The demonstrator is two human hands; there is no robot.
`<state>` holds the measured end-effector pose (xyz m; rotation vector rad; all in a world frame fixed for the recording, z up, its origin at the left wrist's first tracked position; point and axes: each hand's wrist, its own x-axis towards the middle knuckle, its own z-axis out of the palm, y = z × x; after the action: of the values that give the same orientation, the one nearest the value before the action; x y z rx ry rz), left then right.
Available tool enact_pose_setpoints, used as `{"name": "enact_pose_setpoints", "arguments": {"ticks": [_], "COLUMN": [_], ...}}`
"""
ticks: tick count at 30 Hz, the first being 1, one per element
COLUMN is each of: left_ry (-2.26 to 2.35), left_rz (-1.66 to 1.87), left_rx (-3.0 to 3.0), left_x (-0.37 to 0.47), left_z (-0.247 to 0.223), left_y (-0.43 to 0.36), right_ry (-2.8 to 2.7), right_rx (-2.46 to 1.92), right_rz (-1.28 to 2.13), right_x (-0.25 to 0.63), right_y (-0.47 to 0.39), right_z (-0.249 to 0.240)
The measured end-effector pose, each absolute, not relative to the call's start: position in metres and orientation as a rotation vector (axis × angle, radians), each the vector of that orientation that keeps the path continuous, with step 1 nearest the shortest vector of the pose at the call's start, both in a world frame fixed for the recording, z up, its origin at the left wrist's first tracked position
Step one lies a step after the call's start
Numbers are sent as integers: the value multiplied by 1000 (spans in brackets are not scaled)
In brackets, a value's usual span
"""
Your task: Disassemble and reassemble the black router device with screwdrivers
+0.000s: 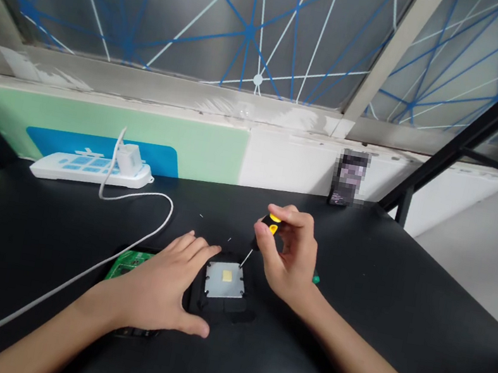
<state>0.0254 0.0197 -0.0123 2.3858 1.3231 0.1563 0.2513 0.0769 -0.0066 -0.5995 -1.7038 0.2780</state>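
My right hand (pixel 290 252) is closed round a black and yellow screwdriver (pixel 273 223). Its thin shaft slants down to the upper right corner of a square metal plate (pixel 215 285) with a small cream pad (pixel 227 276) at its middle. The plate lies in a black part on the table. My left hand (pixel 167 281) rests spread at the left side of that part, its thumb and fingers apart. Under and behind my left hand, a green circuit board (pixel 129 264) shows in part.
A white power strip (pixel 88 170) with a plugged-in charger (pixel 129 159) lies at the back left of the black table (pixel 357 283). Its white cable (pixel 67 286) runs to the front left. A blurred phone (pixel 349 178) leans on the wall. A green tip (pixel 316 279) shows beside my right wrist.
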Motion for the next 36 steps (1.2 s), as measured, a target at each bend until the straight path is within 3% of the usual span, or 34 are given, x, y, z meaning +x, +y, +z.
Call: {"name": "enact_pose_setpoints", "arguments": {"ticks": [13,27,36], "left_ry": [1305,1303,1298], "left_rz": [118,167,165], "left_rx": [2423,2437,2437], "left_x": [25,29,27], "left_z": [-11,-8,-8], "left_y": [20,21,19], "right_ry": [-1715,-1741,-1709], "right_rx": [-599,-469,-552], "right_rz": [257,570,364], "right_x": [254,254,255], "right_y": [76,67,75], "right_z": [-5,-9,-9]}}
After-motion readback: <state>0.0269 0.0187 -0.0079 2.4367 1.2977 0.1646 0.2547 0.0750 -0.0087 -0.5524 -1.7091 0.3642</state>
